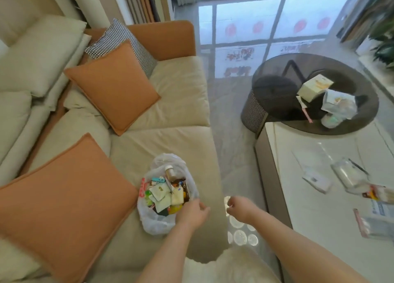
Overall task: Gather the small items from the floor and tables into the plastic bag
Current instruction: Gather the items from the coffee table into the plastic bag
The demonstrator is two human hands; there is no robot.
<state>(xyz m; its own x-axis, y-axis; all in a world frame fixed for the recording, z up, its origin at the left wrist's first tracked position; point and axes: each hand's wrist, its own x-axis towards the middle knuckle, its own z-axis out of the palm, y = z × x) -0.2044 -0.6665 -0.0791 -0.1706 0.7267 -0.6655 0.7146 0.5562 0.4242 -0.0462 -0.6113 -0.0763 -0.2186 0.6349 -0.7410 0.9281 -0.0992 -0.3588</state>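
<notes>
Risk first: the plastic bag [153,218] sits slumped on the sofa [136,154] w/ its mouth wide and full of bits; tug the rim and it could tip, spilling stuff twd the floor [234,133]. Bag lies at approx 10 o'clock from your left hand [191,212], which touches its near rim, fingers loosely curled; can't tell if it pinches the plastic. Your right hand [238,208] hangs at 3 o'clock from the bag, curled, holding nothing I can see. More items wait on the white surface [319,218] and the round surface [277,103].
</notes>
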